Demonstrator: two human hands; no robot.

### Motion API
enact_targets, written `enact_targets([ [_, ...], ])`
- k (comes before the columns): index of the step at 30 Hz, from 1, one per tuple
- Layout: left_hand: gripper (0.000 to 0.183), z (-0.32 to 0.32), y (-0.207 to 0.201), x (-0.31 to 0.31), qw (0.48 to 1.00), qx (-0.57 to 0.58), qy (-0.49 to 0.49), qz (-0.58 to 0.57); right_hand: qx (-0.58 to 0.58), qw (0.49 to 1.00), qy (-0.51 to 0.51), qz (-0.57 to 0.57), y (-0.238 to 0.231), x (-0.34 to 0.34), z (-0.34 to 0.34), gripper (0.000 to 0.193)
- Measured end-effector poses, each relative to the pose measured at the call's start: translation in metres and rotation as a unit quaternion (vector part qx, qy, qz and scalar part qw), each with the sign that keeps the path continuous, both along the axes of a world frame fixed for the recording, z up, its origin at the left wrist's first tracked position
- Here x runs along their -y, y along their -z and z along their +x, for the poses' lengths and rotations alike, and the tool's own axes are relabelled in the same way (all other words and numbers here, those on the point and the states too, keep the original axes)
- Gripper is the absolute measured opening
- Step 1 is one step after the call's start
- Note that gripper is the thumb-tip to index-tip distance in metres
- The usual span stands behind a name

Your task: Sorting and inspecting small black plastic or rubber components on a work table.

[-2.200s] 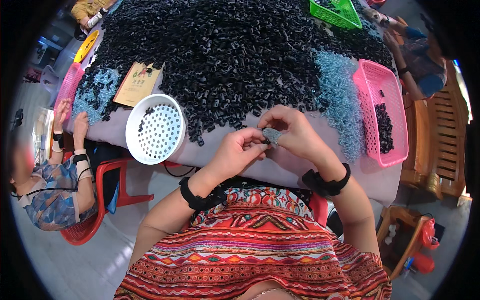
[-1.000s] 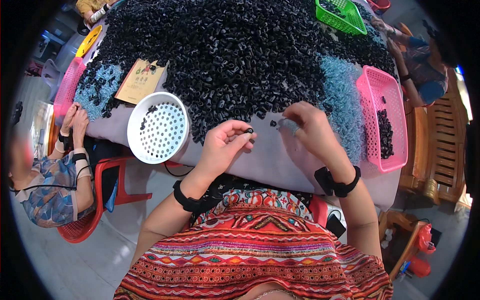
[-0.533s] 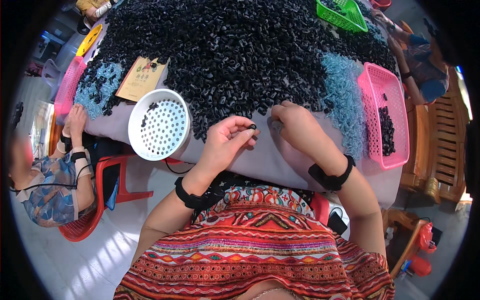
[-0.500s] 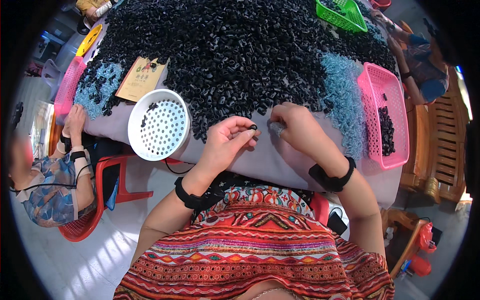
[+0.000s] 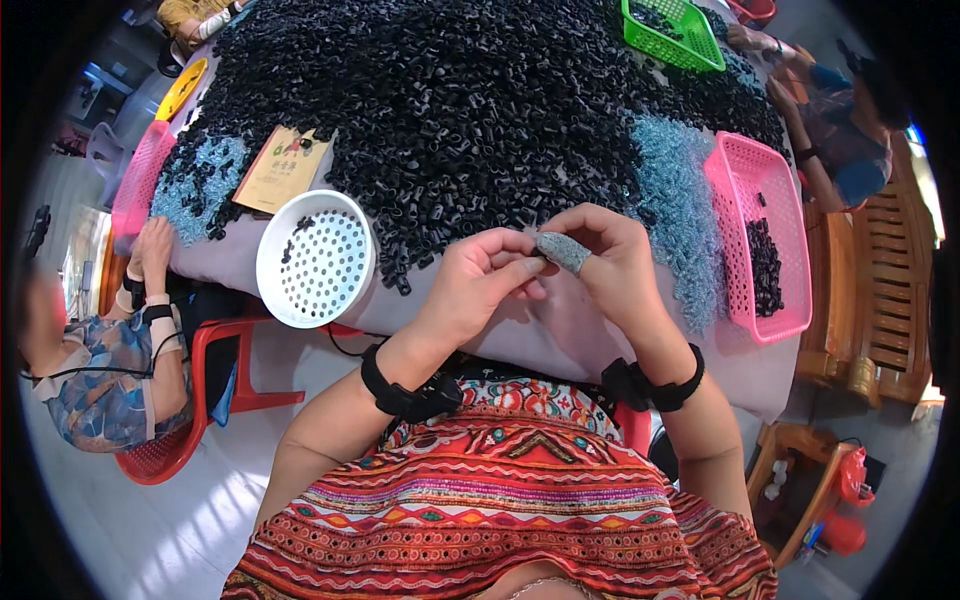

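My left hand (image 5: 480, 285) is closed in a pinch on a small black plastic piece (image 5: 540, 256), mostly hidden by the fingers. Against its fingertips comes my right hand (image 5: 612, 262), also pinched, its thumb wrapped in a grey cover (image 5: 564, 250). Whatever the right fingers hold is too small or hidden to make out. Both hands hover over the near edge of the cloth-covered table (image 5: 590, 335). Just beyond them spreads a large heap of similar black pieces (image 5: 470, 120). A heap of small clear bluish pieces (image 5: 682, 225) lies right of my right hand.
A white perforated bowl (image 5: 318, 310) with a few black pieces stands at left, by a booklet (image 5: 285, 170). At right is a pink basket (image 5: 735, 235) holding black pieces; a green basket (image 5: 690, 52) sits farther back. Other people sit left (image 5: 120, 365) and right (image 5: 845, 140).
My right hand has lifted from the table by the heap and moved to meet the left fingertips. The left hand has shifted slightly right, still pinching the black piece.
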State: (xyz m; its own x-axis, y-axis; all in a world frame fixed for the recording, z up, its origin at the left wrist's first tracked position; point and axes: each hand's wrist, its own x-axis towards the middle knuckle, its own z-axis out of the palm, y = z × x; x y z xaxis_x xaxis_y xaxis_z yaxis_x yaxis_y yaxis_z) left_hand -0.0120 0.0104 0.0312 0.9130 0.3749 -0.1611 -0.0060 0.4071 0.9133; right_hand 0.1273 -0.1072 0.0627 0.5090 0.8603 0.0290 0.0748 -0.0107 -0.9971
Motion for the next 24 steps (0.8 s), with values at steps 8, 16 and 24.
enact_targets([
  [8,0.017,-0.002,-0.004,-0.003,0.999,0.028,-0.020,-0.002,-0.080,0.996,0.009,0.037,0.007,-0.007,-0.004,0.008],
  [16,0.017,-0.002,0.009,-0.005,0.998,0.024,-0.024,-0.059,0.024,0.999,-0.007,0.027,0.012,0.003,-0.006,0.026],
  [24,0.017,0.000,0.011,-0.001,0.995,0.011,-0.024,-0.099,0.301,0.953,0.029,0.038,0.015,0.008,-0.010,0.048],
])
